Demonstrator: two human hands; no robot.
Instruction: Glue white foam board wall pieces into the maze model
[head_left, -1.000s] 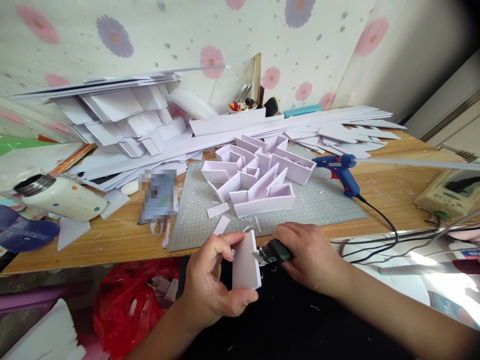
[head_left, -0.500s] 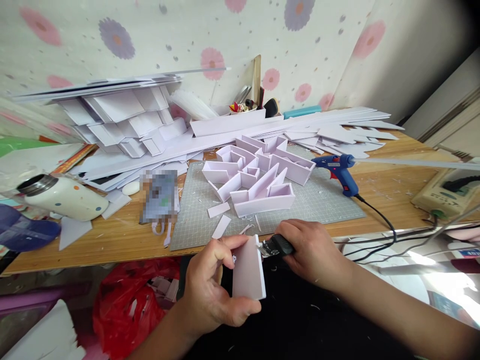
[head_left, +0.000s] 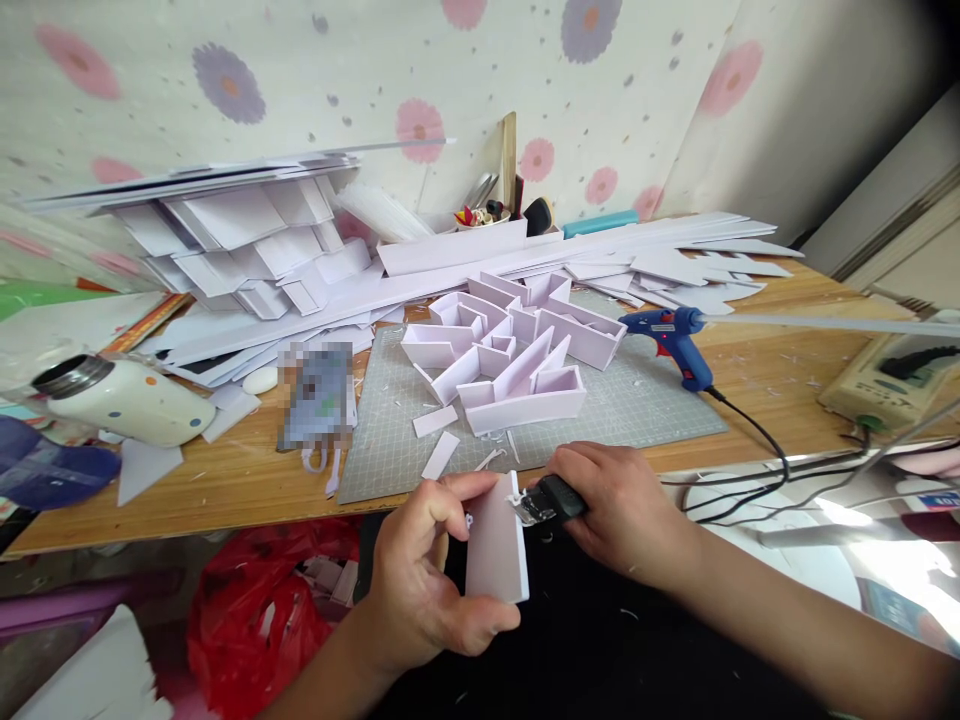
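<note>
One white board piece [head_left: 495, 545] in the left hand [head_left: 424, 575] (head view), tilted a little, sitting between both hands at the near side of the table [head_left: 195, 500]. Pinched end to end, thumb below and fingertips above, grip spread to the board's height; probably to leave the long edge free and keep skin off the blade line. In the right hand [head_left: 619, 510], a black-handled cutter [head_left: 562, 497], clasped firmly, metal end up against that edge near the top, pale curl [head_left: 513, 499] right at it. Gripped short, likely for control (exact finger press hidden, can't tell). Held up over dark clothing [head_left: 577, 640], presumably to turn freely.

Just beyond: gray gridded cutting mat [head_left: 645, 415], bearing a white walled assembly [head_left: 525, 405] and small strips [head_left: 435, 421]. To the right, a blue glue gun [head_left: 679, 345], nozzle beside the assembly, probably parked for quick pickup; cord [head_left: 765, 440] hanging past the table edge. Below left, a red bag [head_left: 232, 650] with white scraps inside.

Around it: wood-grain top, littered with crumbs; long board strips [head_left: 600, 240] stacked at the back, spotted flask [head_left: 135, 400] on its side at left, flower-print wall covering [head_left: 300, 50] behind.
</note>
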